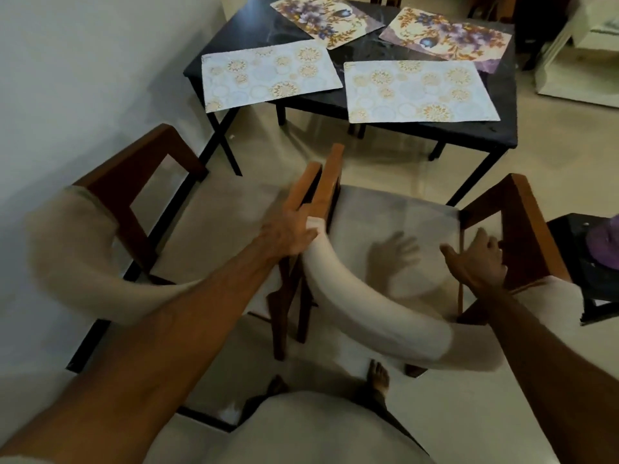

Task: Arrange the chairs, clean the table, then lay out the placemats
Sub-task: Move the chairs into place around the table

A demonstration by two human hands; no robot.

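Two wooden armchairs with cream padding stand side by side below me. My left hand grips the inner wooden armrest where the left chair and the right chair meet. My right hand hovers with spread fingers over the right chair's seat, by its right armrest, and holds nothing. Beyond the chairs stands a black table with several placemats on it: two pale ones with gold circles near me, two with purple flowers farther back.
A white wall runs along the left. A small black side table with a purple object stands at the right edge. White furniture sits at the top right. My bare feet stand on the tiled floor behind the chairs.
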